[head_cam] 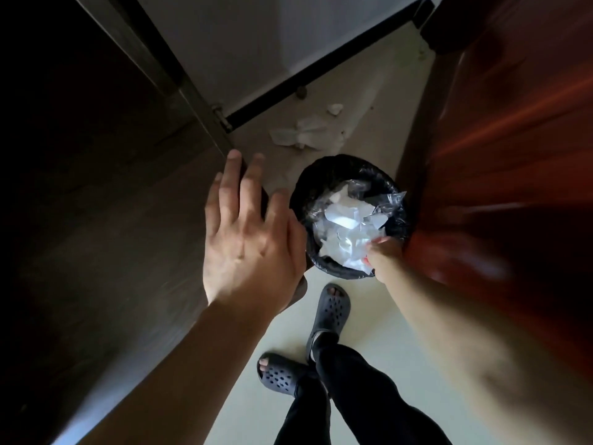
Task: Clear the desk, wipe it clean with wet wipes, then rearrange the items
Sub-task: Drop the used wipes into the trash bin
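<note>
Between the two hands stands a small round waste bin lined with a black plastic bag (333, 165). It is filled almost to the rim with crumpled white wipes (343, 226), bright and creased, lying in loose wads. A sheet of crinkled clear plastic film (388, 203) lies over their far right side.

The left hand (247, 232) is open, its fingers straight and spread. It is just left of the bin, over the edge of a dark brown wooden panel (96, 187). The right hand (385, 258) reaches down at the bin's near right rim with its fingertips at the wipes. It is blurred, so whether it pinches a wipe or only touches one cannot be told.

Beyond both hands, more crumpled white tissues (301, 133) lie on the pale floor (369, 316). Right of the right hand rises a glossy red-brown wooden surface (513, 123). Nearer than the hands, two feet in dark grey perforated slippers (330, 309) stand on the same floor.
</note>
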Available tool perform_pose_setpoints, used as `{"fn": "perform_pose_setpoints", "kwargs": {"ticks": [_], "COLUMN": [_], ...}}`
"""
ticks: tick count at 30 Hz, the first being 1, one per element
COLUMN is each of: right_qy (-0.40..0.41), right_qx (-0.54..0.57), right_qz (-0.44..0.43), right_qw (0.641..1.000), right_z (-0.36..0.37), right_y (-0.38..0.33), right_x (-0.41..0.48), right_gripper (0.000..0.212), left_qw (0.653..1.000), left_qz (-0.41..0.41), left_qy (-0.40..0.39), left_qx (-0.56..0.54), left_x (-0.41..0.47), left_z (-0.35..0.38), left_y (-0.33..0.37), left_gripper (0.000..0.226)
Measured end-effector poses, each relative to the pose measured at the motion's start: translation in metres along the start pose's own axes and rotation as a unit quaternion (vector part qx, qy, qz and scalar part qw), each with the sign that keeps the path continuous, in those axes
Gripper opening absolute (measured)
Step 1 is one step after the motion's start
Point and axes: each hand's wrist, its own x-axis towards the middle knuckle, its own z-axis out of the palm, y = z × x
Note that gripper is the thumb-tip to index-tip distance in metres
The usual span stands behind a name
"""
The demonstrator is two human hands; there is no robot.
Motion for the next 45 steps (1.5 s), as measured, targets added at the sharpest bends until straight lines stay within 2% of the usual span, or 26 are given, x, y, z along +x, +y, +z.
{"fn": "perform_pose_setpoints", "kwargs": {"ticks": [4, 7, 11, 16, 19, 22, 25, 28, 33, 37, 40, 45], "right_qy": [-0.063, -0.084, -0.037, -0.028, -0.041, -0.025, -0.012, -0.028, -0.028, -0.034, -0.069, -0.05], "right_qx": [0.019, 0.029, 0.043, 0.022, -0.002, -0.061, -0.087, -0.153, -0.252, -0.263, -0.253, -0.289], "right_qz": [0.036, 0.032, -0.003, -0.023, -0.066, -0.162, -0.231, -0.29, -0.399, -0.463, -0.488, -0.582], "right_qw": [0.997, 0.995, 0.998, 0.999, 0.997, 0.985, 0.969, 0.944, 0.881, 0.846, 0.832, 0.758], "right_z": [0.022, 0.019, -0.007, -0.041, -0.053, -0.063, -0.074, -0.084, -0.092, -0.09, -0.087, -0.079], "right_y": [0.006, 0.002, -0.003, -0.006, -0.008, -0.01, -0.015, -0.022, -0.051, -0.073, -0.093, -0.137], "right_x": [0.016, 0.005, -0.02, -0.077, -0.119, -0.162, -0.21, -0.254, -0.356, -0.408, -0.439, -0.489], "right_gripper": [0.02, 0.026, 0.023, 0.024, 0.017, 0.011, 0.021, 0.032, 0.028, 0.03, 0.018, 0.011], "left_qw": [1.0, 1.0, 1.0, 0.999, 0.994, 0.981, 0.974, 0.973, 0.974, 0.976, 0.976, 0.972], "left_qz": [0.005, 0.008, 0.004, -0.017, -0.029, -0.084, -0.123, -0.139, -0.172, -0.191, -0.2, -0.216], "left_qy": [0.01, 0.003, -0.003, -0.046, -0.099, -0.151, -0.169, -0.172, -0.134, -0.089, -0.067, -0.036], "left_qx": [0.018, 0.025, 0.025, 0.017, -0.022, -0.088, -0.086, -0.065, -0.055, -0.06, -0.061, -0.08], "left_x": [0.001, 0.002, 0.001, 0.0, -0.005, -0.022, -0.048, -0.078, -0.114, -0.128, -0.131, -0.122], "left_z": [0.001, 0.001, -0.002, -0.014, -0.04, -0.082, -0.132, -0.183, -0.261, -0.312, -0.34, -0.371], "left_y": [0.0, 0.0, 0.0, 0.006, 0.016, 0.021, 0.014, 0.006, -0.006, -0.015, -0.021, -0.03], "left_gripper": [0.028, 0.03, 0.03, 0.034, 0.034, 0.028, 0.026, 0.025, 0.024, 0.023, 0.023, 0.023]}}
